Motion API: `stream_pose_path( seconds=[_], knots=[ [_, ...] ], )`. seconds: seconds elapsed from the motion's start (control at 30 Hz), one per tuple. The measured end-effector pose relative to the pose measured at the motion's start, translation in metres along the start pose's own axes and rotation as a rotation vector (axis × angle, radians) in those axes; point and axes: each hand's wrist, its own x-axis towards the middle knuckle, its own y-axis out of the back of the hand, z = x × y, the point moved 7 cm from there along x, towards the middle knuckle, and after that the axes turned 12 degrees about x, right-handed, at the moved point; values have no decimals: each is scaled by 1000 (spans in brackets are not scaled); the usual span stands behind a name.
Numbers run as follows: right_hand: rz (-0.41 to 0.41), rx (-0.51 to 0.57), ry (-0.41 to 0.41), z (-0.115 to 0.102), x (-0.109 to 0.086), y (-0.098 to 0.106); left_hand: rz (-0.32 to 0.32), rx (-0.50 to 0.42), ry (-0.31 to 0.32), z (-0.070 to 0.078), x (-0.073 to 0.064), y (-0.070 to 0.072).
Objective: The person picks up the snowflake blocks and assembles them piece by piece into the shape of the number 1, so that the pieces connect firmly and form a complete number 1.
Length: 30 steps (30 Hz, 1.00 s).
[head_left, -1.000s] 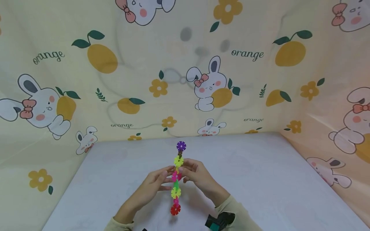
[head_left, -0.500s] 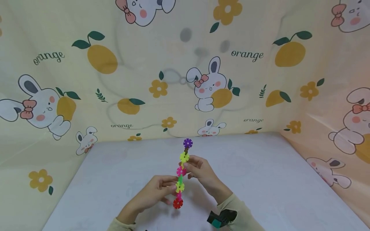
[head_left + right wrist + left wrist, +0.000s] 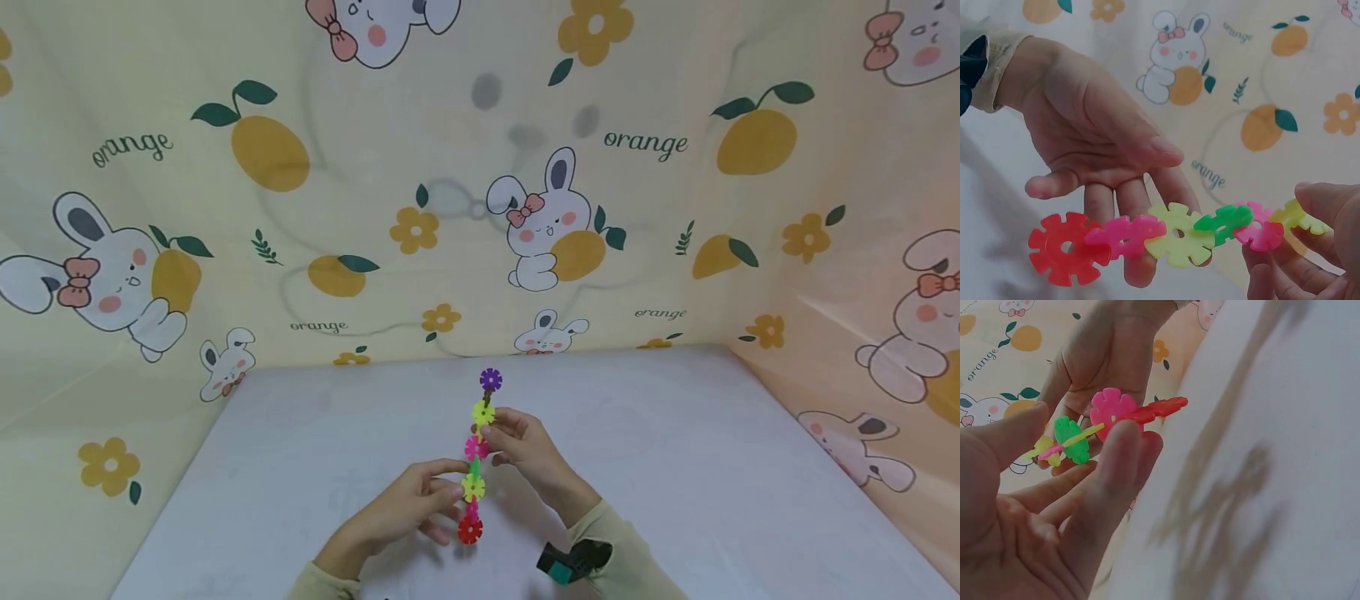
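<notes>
A chain of notched plastic snowflake discs (image 3: 473, 487) stands in the air above the table. It runs from a purple disc (image 3: 491, 380) at the far end through brown, yellow, pink and green ones to a red disc (image 3: 470, 529) nearest me. My right hand (image 3: 528, 450) pinches the upper part, at a yellow disc (image 3: 1302, 220) in the right wrist view. My left hand (image 3: 405, 504) is at the lower part. The right wrist view shows its fingers extended behind the pink disc (image 3: 1125, 236) and yellow one, its thumb apart; contact is unclear.
The white table (image 3: 712, 467) spreads around both hands. A cream cloth (image 3: 457, 267) printed with rabbits and oranges hangs behind and at the sides. A black strap (image 3: 573, 562) is on the right sleeve.
The chain and right hand have shifted slightly right. My left hand has moved from the chain's middle down to its lower part.
</notes>
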Motion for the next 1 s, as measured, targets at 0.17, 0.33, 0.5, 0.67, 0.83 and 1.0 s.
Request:
stream_pose_path(
  seconds=[0.17,0.33,0.5,0.67,0.83,1.0],
  knots=[
    [9,8,-19,7,2,3,-2,-11,11,-5,2,-1],
    [17,25,-36,14,4,5,-10,-14,21,-9,3,0],
    [4,33,-60,23,7,5,-32,-8,52,-13,3,1],
    [-7,16,-74,32,9,5,-65,10,43,-18,5,-1],
    [-4,-5,-81,38,11,7,-87,14,29,-22,6,-7],
    [21,-35,-105,43,11,9,-109,-9,55,-25,6,-12]
  ],
)
